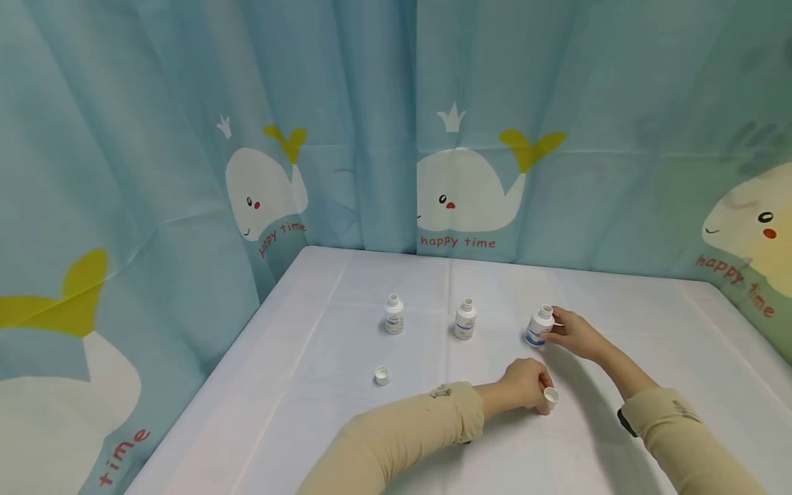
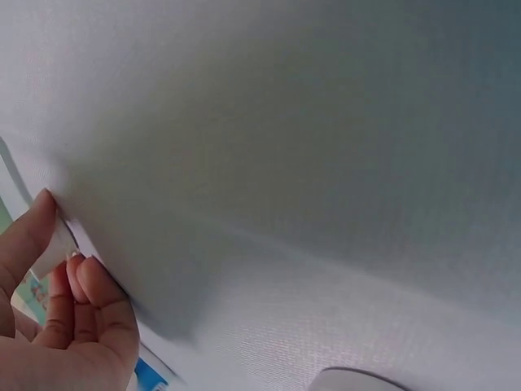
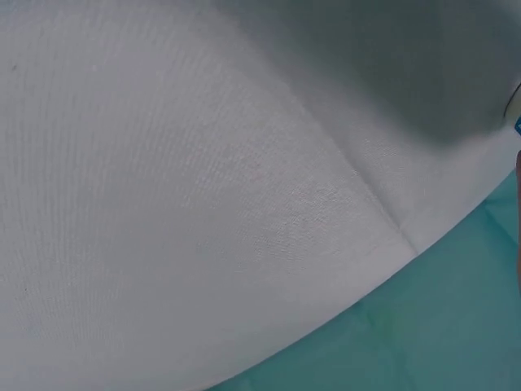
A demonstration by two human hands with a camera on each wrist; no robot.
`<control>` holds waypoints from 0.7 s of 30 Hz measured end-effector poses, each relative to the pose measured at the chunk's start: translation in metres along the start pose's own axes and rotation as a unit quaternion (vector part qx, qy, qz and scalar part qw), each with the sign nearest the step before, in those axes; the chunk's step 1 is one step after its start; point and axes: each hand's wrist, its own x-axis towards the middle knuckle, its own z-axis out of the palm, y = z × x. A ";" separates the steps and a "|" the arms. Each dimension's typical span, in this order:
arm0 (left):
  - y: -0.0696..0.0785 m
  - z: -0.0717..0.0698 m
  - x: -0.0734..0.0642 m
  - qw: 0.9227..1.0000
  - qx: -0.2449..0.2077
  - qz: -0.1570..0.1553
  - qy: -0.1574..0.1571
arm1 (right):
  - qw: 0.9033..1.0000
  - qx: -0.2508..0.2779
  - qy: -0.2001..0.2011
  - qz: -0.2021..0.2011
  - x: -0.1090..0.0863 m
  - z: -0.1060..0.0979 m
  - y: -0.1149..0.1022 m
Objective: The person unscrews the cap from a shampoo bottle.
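In the head view my right hand [image 1: 577, 335] grips a small white pill bottle [image 1: 540, 328] with a blue-marked label, its mouth uncapped. Nearer to me, my left hand [image 1: 523, 383] pinches a white screw cap [image 1: 551, 395] between thumb and fingers, close over the tabletop. The left wrist view shows this hand [image 2: 77, 318] with the cap [image 2: 55, 251] partly hidden by the fingertips. Only a sliver of the right hand's bottle [image 3: 518, 125] appears at the right border of the right wrist view.
Two more uncapped white bottles stand left of the right hand, one in the middle [image 1: 465, 320] and one further left [image 1: 394, 315]. A loose white cap [image 1: 381, 375] lies in front of the left one. A whale-print curtain [image 1: 383, 172] hangs behind the white-covered table [image 1: 322, 330].
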 end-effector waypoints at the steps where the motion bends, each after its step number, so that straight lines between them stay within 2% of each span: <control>1: 0.000 0.000 0.000 1.000 -0.002 0.000 -0.002 | 1.000 0.002 -0.002 0.001 0.000 0.000 0.000; 5: 0.000 -0.001 -0.001 1.000 0.000 -0.001 -0.003 | 1.000 0.008 -0.008 0.002 0.000 -0.002 0.000; 14: 0.001 -0.003 -0.002 1.000 0.014 0.007 0.018 | 1.000 0.018 -0.019 0.007 0.003 -0.004 -0.002; 21: 0.001 -0.005 -0.004 1.000 -0.007 -0.013 -0.009 | 0.997 0.013 -0.066 0.047 -0.003 -0.005 0.000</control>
